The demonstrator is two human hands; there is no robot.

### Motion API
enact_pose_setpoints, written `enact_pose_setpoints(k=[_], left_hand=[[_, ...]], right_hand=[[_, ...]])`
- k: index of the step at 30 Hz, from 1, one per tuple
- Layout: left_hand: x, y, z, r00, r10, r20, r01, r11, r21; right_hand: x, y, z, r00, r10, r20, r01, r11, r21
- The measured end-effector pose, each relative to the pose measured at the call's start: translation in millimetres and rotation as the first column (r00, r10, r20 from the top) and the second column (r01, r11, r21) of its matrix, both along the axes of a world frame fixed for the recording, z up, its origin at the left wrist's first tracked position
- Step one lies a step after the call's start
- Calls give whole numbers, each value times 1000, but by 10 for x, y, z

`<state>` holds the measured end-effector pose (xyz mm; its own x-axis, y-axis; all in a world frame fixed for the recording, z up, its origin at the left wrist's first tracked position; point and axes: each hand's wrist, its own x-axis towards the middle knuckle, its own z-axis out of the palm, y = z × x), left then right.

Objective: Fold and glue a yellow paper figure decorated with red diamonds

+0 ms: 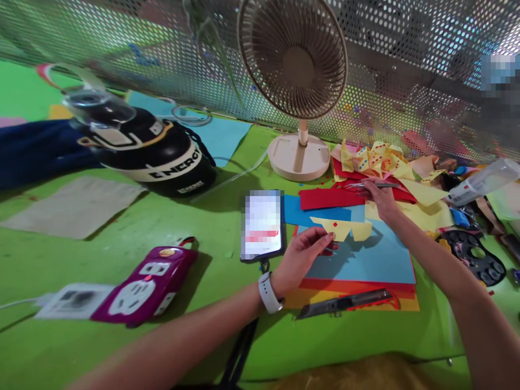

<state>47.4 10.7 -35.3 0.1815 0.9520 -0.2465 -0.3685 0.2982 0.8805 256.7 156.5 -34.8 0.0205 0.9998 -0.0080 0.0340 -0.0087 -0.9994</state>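
Between the thumb and fingers of my left hand [311,250] is a yellow paper cutout [359,229] with a small red square on it. It is held above a stack of coloured paper with a light blue sheet [353,262] on top. My right hand [378,197] is closed around metal tweezers [385,185], whose tips point left over red paper [331,198]. A blue paper piece [294,210] lies under the red one. On the near edge of the stack rests a utility knife [345,304] with orange trim.
A phone [263,225] lies left of the paper. Behind stands a fan [298,157]; yellow dotted paper pieces [376,157] are heaped at its right. A large black bottle [162,157] and a purple power strip [148,284] are at left, a black palette [473,257] at right.
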Motion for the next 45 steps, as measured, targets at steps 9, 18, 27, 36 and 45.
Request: enact_pose_setpoints(k=[9, 18, 27, 36, 45], left_hand=[[-8, -11, 20, 999, -6, -48, 6, 1000, 5], [-14, -16, 20, 998, -15, -57, 16, 1000, 7], [-14, -8, 16, 999, -21, -50, 21, 1000, 4], [-10, -13, 33, 997, -22, -73, 23, 1000, 11], [-13, -8, 14, 999, -17, -45, 17, 1000, -9]], right_hand=[[-74, 4, -142, 999, 16, 29, -18, 998, 58], [-116, 1, -154, 999, 33, 26, -34, 999, 39], [-163, 1, -136, 999, 29, 14, -29, 999, 25], [-143, 26, -163, 1000, 16, 27, -17, 999, 34], [-260, 53, -139, 998, 54, 17, -55, 997, 55]])
